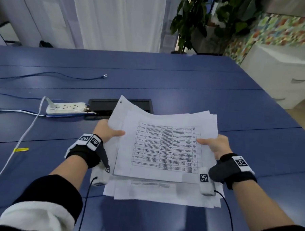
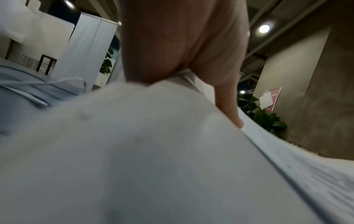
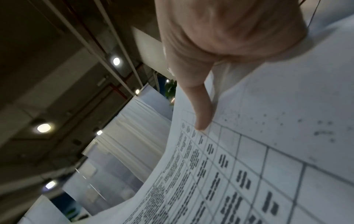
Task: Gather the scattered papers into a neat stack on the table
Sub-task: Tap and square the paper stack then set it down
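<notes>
A loose bundle of white papers, its top sheet printed with a table, is lifted above the blue table, edges uneven. My left hand grips its left edge, thumb on top, fingers hidden beneath. My right hand grips the right edge the same way. More white sheets lie flat on the table under the bundle, near the front. In the left wrist view my left hand has its thumb on the papers. The right wrist view shows the right hand thumb lying on the printed sheet.
A white power strip with cables lies left of the papers, beside a black cable hatch. A blue network cable runs along the far left. A yellow tag marks a white cord. A plant and white drawers stand beyond the table.
</notes>
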Tool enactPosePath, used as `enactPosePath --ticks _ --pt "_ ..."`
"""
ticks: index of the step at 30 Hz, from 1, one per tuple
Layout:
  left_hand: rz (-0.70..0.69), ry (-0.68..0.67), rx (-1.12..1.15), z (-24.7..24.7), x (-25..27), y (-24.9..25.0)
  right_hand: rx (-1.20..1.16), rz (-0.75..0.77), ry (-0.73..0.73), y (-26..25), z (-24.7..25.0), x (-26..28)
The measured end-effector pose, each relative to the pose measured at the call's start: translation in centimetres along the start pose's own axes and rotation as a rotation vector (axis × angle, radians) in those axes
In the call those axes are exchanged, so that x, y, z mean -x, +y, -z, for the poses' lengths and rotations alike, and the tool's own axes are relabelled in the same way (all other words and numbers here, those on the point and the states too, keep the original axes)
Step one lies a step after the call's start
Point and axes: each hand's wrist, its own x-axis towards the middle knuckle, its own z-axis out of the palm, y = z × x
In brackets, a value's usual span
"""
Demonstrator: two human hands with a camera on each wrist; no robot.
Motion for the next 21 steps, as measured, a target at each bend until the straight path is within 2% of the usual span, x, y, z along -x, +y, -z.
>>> enactPosePath --ticks 4,7,10,14,16,19,21 --pt "0.118 -0.074 -0.214 -1.4 -0.7 -3.1 0.084 -0.064 0.011 3.2 0.3 -1.4" --pt "0.232 -0.095 -0.208 -1.1 -0.3 -4.6 0.178 -0.103 0.03 5.8 1.3 -1.9" --pt "0.24 -0.083 -0.223 -1.2 0.8 -4.9 0.279 -0.104 0.058 7.6 2.4 -2.0" --pt "0.214 -0.146 -0.309 -2.0 2.9 -5.0 0.321 -0.117 -0.073 7.4 2.2 -0.2" --pt "0.212 -0.171 -0.317 -1.8 3.5 -4.7 0.246 -0.135 -0.129 7.4 2.4 0.7" --pt "0.203 -0.209 -0.266 -0.9 4.4 -5.1 0.061 -0.251 -0.202 8.2 3.3 2.2" --pt "0.225 -0.23 -0.233 -0.8 5.2 -6.0 0.078 -0.255 -0.288 8.7 3.4 2.9"
